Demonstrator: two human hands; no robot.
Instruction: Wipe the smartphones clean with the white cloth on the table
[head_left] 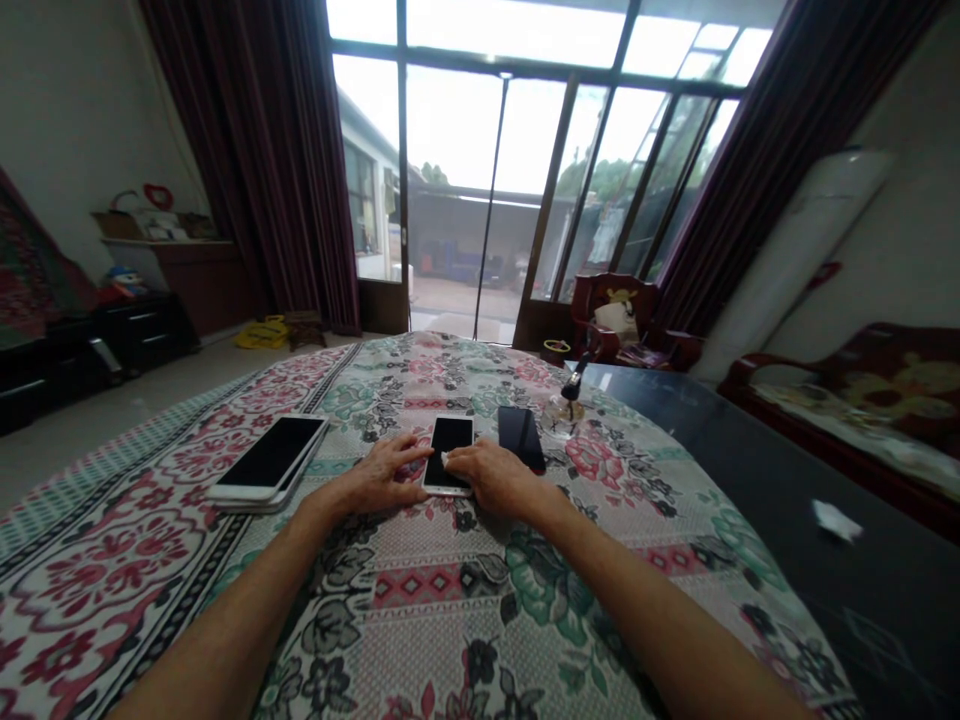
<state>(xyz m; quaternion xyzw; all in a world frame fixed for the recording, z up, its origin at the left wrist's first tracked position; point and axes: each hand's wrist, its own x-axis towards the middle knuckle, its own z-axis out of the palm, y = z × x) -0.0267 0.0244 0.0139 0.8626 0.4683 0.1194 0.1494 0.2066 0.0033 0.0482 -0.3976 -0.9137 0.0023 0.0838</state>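
A white-framed phone (pixel 452 434) lies screen up on the patterned tablecloth (pixel 420 540). My left hand (pixel 384 474) rests at its left edge, fingers spread and holding nothing, fingertips touching the frame. Over the screen's right side, my right hand (pixel 496 478) is closed on a small white wipe, its fingertips pressed to the glass. A dark phone (pixel 520 437) lies just beyond my right hand. To the left, a large white device (pixel 274 455) with a black screen sits on top of another pale device (pixel 289 492).
A clear glass container (pixel 562 414) with a dark brush-like object (pixel 573 386) stands past the dark phone. On the black surface (pixel 757 460) at the right lies a crumpled white tissue (pixel 837 521). Wooden seats (pixel 885 375) stand farther off.
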